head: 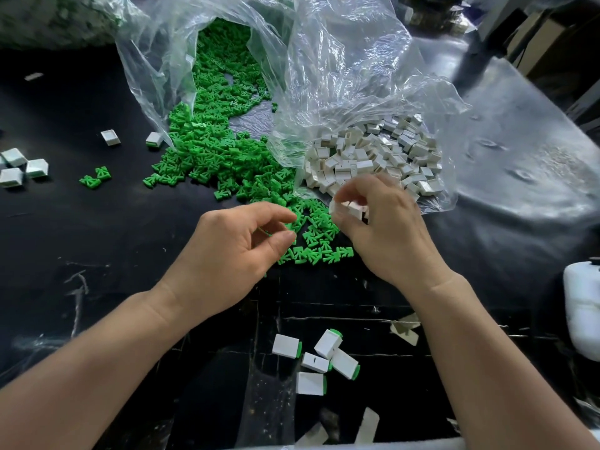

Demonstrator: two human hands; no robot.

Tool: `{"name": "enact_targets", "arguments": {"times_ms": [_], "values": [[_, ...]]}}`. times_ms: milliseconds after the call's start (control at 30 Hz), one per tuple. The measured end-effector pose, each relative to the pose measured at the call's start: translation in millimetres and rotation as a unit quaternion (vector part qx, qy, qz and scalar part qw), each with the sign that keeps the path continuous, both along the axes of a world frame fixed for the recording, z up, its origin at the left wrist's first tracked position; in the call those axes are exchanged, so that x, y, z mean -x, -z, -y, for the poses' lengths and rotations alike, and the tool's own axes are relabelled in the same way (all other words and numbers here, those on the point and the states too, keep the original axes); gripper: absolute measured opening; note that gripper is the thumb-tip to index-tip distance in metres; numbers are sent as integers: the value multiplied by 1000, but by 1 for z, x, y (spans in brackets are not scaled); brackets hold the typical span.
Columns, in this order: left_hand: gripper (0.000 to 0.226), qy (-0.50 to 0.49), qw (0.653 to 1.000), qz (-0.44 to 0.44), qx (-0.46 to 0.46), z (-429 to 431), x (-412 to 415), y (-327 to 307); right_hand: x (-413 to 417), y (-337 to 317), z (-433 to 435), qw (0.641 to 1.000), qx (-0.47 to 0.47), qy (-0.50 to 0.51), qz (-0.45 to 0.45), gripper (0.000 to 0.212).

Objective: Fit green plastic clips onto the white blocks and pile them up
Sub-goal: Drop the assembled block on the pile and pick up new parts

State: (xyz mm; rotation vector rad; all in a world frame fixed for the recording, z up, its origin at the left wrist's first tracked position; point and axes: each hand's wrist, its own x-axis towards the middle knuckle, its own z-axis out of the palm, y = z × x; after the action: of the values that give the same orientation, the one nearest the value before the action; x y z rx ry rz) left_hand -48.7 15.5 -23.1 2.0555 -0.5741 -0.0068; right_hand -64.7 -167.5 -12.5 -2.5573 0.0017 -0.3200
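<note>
The right hand point(383, 232) curls its fingers and thumb round a few white blocks point(349, 207). Just beyond its fingertips, a loose heap of blocks point(373, 154) lies inside a clear bag point(341, 76). The left hand point(233, 251) hangs beside the right, fingers curled, thumb and forefinger nearly meeting at the near edge of the green clips point(220, 151) spilled over the dark surface point(97, 222). A green sliver shows inside the curl, but I cannot tell whether it is gripped. Between the wrists, nearer the person, lie five clipped blocks point(316, 362).
</note>
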Motion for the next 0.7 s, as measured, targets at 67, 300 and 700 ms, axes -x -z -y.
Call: {"name": "enact_targets", "arguments": {"times_ms": [67, 300, 700], "values": [[31, 7, 991, -110, 74, 1, 1, -5, 5, -6, -12, 994, -75, -72, 23, 7], [22, -10, 951, -247, 184, 0, -5, -8, 10, -3, -28, 982, -126, -138, 0, 22], [21, -5, 897, -339, 284, -2, -8, -9, 7, 7, -20, 990, 46, -88, -97, 10]]}}
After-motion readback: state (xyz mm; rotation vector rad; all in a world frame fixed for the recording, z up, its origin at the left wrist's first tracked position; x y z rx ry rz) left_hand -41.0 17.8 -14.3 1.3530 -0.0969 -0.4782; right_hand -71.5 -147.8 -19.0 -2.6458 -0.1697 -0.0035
